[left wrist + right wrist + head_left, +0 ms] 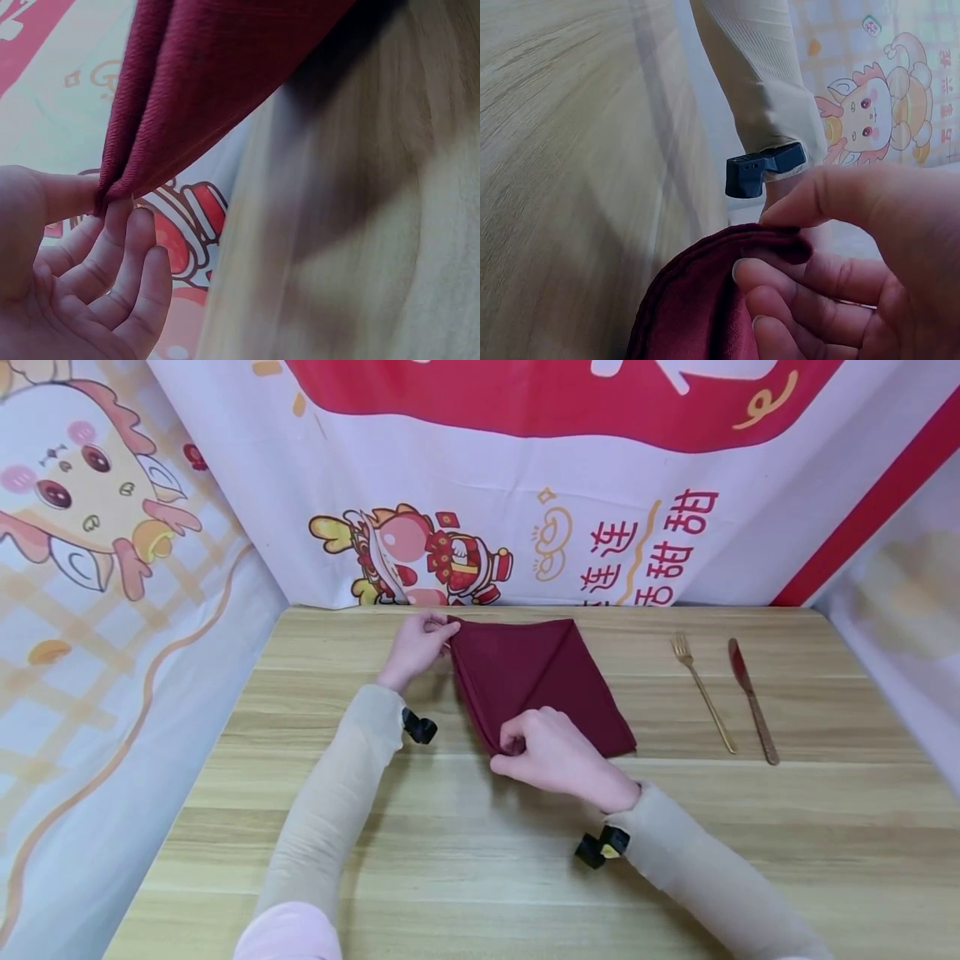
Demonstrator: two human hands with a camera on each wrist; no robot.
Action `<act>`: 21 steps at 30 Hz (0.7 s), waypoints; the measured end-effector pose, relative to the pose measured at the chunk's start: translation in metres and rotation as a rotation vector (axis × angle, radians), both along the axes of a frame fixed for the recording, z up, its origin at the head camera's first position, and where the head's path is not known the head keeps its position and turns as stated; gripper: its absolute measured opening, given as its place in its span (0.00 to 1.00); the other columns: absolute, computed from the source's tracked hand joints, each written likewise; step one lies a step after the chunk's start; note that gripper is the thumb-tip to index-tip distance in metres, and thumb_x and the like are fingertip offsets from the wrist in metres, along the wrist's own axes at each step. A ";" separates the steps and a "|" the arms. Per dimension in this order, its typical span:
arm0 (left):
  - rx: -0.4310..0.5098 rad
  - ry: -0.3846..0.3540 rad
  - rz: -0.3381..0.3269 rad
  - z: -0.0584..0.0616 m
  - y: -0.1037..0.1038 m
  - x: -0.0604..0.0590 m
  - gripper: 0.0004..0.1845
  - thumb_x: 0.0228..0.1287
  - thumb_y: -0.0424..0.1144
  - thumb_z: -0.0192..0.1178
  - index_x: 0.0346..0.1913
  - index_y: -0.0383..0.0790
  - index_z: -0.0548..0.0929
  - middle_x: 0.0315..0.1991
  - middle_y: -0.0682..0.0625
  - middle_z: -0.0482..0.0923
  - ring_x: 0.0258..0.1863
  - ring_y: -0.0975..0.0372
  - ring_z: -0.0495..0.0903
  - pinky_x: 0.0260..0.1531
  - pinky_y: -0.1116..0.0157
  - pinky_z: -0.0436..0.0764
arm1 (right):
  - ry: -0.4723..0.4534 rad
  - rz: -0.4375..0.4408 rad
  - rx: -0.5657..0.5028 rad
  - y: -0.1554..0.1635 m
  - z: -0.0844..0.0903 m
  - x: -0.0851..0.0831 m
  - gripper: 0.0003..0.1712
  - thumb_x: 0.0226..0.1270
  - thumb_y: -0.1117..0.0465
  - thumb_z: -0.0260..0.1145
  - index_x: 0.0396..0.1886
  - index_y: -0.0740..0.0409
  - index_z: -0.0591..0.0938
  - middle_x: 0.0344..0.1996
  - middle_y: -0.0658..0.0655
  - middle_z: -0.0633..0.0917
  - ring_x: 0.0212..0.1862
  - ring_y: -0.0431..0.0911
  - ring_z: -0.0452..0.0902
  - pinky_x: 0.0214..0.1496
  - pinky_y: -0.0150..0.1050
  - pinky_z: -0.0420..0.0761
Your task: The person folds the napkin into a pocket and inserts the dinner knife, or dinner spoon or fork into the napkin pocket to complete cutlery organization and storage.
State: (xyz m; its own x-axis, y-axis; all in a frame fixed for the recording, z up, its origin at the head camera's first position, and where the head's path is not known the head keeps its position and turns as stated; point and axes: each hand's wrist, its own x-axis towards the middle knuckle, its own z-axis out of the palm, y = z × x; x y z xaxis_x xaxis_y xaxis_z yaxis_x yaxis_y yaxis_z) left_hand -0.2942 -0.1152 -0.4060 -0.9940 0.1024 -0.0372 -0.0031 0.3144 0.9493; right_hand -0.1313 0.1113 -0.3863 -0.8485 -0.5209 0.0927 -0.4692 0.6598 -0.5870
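A dark red cloth napkin, folded in layers with a diagonal fold line, lies toward the back of the table, its left edge lifted. At its far left corner my left hand pinches the layers between thumb and fingers; the left wrist view shows the folded corner of the napkin raised off the wood. My right hand pinches the near left corner. From the right wrist, the doubled edge of the napkin runs between thumb and fingertips of the right hand.
To the right of the napkin lie a gold fork and a gold-coloured knife, side by side on the wooden table. A printed curtain hangs along the back edge. Another patterned cloth hangs at the left.
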 end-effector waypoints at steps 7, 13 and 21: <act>0.034 0.065 0.006 0.011 0.001 0.004 0.11 0.74 0.39 0.62 0.46 0.34 0.76 0.28 0.46 0.82 0.23 0.53 0.81 0.35 0.52 0.85 | 0.011 0.031 -0.049 0.002 0.011 0.003 0.14 0.60 0.57 0.71 0.17 0.42 0.79 0.14 0.38 0.76 0.21 0.36 0.71 0.23 0.34 0.69; 0.106 0.102 0.021 0.020 -0.002 0.006 0.09 0.74 0.37 0.62 0.43 0.35 0.74 0.24 0.49 0.81 0.19 0.60 0.79 0.23 0.67 0.80 | -0.019 0.017 -0.104 0.004 0.020 0.007 0.10 0.62 0.59 0.68 0.22 0.44 0.80 0.15 0.39 0.77 0.21 0.36 0.73 0.23 0.36 0.68; 0.176 0.192 0.032 0.037 -0.004 0.012 0.06 0.73 0.34 0.62 0.41 0.36 0.75 0.27 0.49 0.83 0.19 0.64 0.80 0.25 0.64 0.84 | -0.062 0.048 -0.263 0.005 0.027 0.013 0.07 0.66 0.62 0.67 0.28 0.49 0.79 0.21 0.42 0.80 0.26 0.35 0.80 0.29 0.37 0.77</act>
State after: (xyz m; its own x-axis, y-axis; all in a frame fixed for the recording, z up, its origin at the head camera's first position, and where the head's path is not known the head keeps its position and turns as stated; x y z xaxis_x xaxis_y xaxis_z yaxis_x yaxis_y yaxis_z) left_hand -0.2824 -0.1192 -0.3688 -0.9840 0.0591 0.1683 0.1753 0.1470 0.9735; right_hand -0.1179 0.1163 -0.3590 -0.8320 -0.5252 0.1787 -0.4537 0.4587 -0.7640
